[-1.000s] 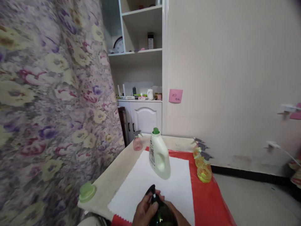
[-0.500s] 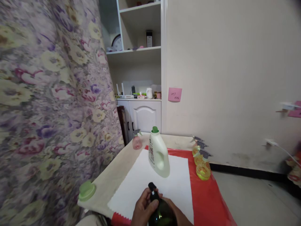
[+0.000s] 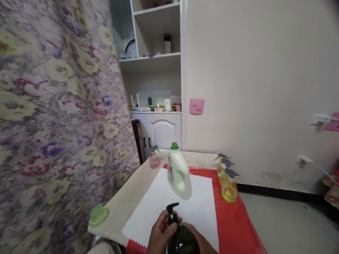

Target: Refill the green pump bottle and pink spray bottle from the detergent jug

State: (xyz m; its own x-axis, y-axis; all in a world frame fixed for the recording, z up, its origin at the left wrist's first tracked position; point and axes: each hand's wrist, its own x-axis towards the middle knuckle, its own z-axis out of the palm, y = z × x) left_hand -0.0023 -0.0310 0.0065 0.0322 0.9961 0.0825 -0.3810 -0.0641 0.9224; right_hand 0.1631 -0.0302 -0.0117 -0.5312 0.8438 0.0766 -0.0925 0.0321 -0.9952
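At the bottom edge I hold a dark green spray bottle (image 3: 182, 242) with a black trigger head (image 3: 171, 211). My left hand (image 3: 160, 234) is closed round the neck just under the trigger head. My right hand (image 3: 202, 241) wraps the bottle's body from the right, mostly cut off by the frame. The bottle sits over a white sheet (image 3: 159, 204) laid on a red cloth (image 3: 233, 225). A white detergent jug (image 3: 179, 173) with a green cap stands upright farther back on the sheet.
A pink spray bottle (image 3: 154, 158) stands at the table's far left. Three yellow spray bottles (image 3: 228, 188) line the right side by the wall. A green lid (image 3: 98, 215) lies at the near left corner. A floral curtain (image 3: 53, 123) hangs close on the left; white cabinets (image 3: 162, 128) stand behind.
The black trigger head has turned: its nozzle pointed left and away before, and now points to the right. My hands stay on the bottle.
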